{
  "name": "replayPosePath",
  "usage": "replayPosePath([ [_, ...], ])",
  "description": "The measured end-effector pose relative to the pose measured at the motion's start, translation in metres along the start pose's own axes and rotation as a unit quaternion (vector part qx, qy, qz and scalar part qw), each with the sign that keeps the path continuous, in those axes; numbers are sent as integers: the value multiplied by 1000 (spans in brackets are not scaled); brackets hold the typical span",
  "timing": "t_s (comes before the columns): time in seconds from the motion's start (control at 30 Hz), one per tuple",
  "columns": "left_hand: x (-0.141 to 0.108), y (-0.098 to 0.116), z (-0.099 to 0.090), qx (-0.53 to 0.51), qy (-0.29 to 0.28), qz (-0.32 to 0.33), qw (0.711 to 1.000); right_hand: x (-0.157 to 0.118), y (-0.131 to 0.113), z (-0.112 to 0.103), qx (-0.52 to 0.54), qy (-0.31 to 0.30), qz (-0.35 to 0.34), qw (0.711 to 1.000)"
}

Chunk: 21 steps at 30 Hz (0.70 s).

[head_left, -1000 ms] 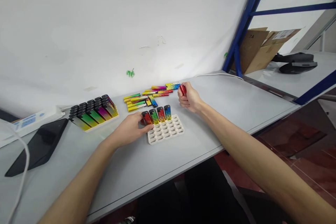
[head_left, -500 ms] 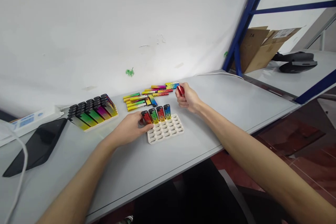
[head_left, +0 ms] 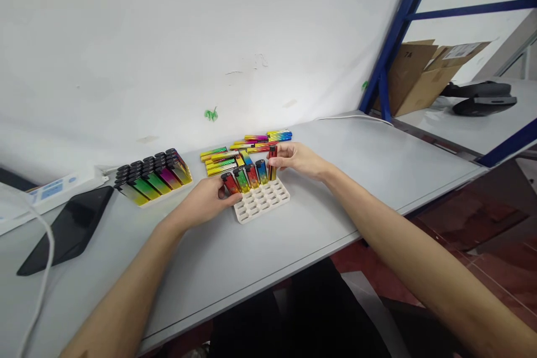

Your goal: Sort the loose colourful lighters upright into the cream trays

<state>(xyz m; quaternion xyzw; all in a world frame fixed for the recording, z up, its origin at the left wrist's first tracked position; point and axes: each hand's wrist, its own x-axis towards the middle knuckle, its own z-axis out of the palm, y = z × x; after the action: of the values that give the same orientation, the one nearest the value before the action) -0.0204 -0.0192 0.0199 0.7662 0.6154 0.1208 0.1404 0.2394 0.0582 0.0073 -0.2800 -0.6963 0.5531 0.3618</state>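
Note:
A white slotted tray (head_left: 262,204) lies on the table, with several shiny lighters standing in its back row, among them a green one (head_left: 242,180) and a blue one (head_left: 262,172). My left hand (head_left: 207,201) grips the tray's left end, thumb on the front and fingers behind, beside the leftmost red lighter (head_left: 230,183). Between the fingertips of my right hand (head_left: 296,159) is an upright red lighter (head_left: 272,163), its lower end at the back right corner of the tray. Behind the tray lies a loose pile of coloured lighters (head_left: 222,163).
At left stands another tray full of black-topped lighters (head_left: 153,176). Near it are a black phone (head_left: 69,229), a white power strip (head_left: 62,187) and a white cable (head_left: 48,263). A blue metal frame (head_left: 384,89) and a cardboard box (head_left: 419,75) are at right.
My right hand has brought the red lighter left and down from beside the pile to the tray's back right corner, turning it upright. My left hand keeps its place on the tray.

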Motion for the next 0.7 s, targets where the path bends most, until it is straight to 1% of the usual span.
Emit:
replayPosePath([
  [0.2,0,0,-1,-8,10,-4,1000,5,7,2,-81,7,-38,996],
  [0.37,-1,1,-1,-12,-2,-1,1000,5,6,-1,-112,-8,-49,992],
  [0.53,-1,-1,-3,-16,-3,-5,1000,3,3,-3,-141,-2,-58,988],
  [0.63,-3,-9,-13,-47,-31,6,998,2,3,-2,-159,5,-63,985],
  [0.7,-5,-18,-20,-83,-54,15,995,1,3,-1,-174,3,-53,983],
])
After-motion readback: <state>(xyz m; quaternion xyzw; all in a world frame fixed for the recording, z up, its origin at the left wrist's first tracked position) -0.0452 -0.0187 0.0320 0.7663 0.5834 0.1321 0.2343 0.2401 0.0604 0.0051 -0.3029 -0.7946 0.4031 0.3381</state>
